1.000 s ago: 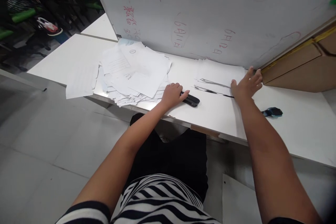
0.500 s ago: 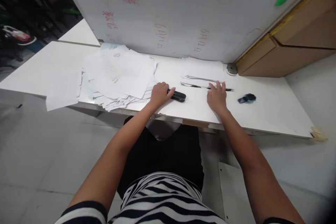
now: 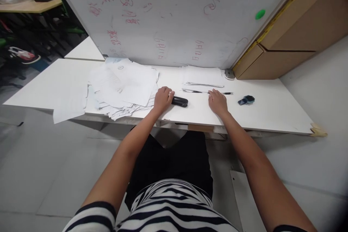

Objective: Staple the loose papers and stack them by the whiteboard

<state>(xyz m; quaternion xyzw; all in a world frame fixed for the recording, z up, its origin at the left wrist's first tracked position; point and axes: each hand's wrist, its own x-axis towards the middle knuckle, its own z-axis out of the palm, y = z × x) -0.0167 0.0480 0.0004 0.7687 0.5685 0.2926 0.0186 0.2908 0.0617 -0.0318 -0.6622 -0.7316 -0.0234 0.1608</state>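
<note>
My left hand (image 3: 163, 100) is closed around one end of a black stapler (image 3: 179, 102) that lies on the white table (image 3: 195, 114). To its right, my right hand (image 3: 218, 102) has its fingers drawn together over a slim black-and-clear pen (image 3: 191, 91). The pen lies sideways on the table and sticks out on both sides of the fingers. Just beyond it, more thin pens (image 3: 205, 85) rest along the near edge of a stack of white paper (image 3: 202, 75). A dark wristwatch (image 3: 246, 100) lies to the right of my right hand.
Loose papers (image 3: 122, 83) spread in a messy pile on the left, one sheet (image 3: 69, 110) hanging over the front edge. Behind the table stands a whiteboard (image 3: 176, 25) with red writing. Cardboard boxes (image 3: 272, 63) and a small grey device (image 3: 230, 74) are at the back right.
The head view has tilted up, showing more whiteboard. My right hand's fingers, more spread before, have drawn together over the pen. My left hand stays at the stapler.
</note>
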